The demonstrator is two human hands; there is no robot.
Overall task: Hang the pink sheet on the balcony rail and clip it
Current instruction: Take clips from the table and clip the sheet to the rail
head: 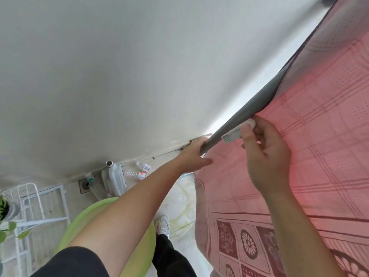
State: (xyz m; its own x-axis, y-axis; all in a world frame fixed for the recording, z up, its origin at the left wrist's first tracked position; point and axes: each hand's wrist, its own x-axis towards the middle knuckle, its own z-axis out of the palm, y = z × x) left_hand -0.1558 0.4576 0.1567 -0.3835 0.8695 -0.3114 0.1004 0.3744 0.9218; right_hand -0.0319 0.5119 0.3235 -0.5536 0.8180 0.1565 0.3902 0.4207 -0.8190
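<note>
Filling the upper left of the view is a pale wall [119, 66], running down to a floor seam. The pink sheet [319, 136], checked with darker lines and bordered low down with flower squares, hangs draped over the grey rail [239, 120] and takes up the whole right side, its near edge falling just beside the person's legs. The rail slants from the top right corner down toward the middle, bare only along its lower end. A green basin [83, 216] sits on the floor under the left forearm, with a white wire rack [40, 206] to its left and a white jug [113, 178] standing against the wall. The left hand [193, 154] grips the bare end of the rail, fingers hooked over it with their tips hidden behind, thumb stretched out below toward the sheet's edge. The right hand [265, 148] pinches a white clip [233, 135] between thumb and curled fingers, held against the rail where the sheet's edge begins; whether the clip bites onto the cloth cannot be told. Small plastic bottles [139, 170] lie by the jug
</note>
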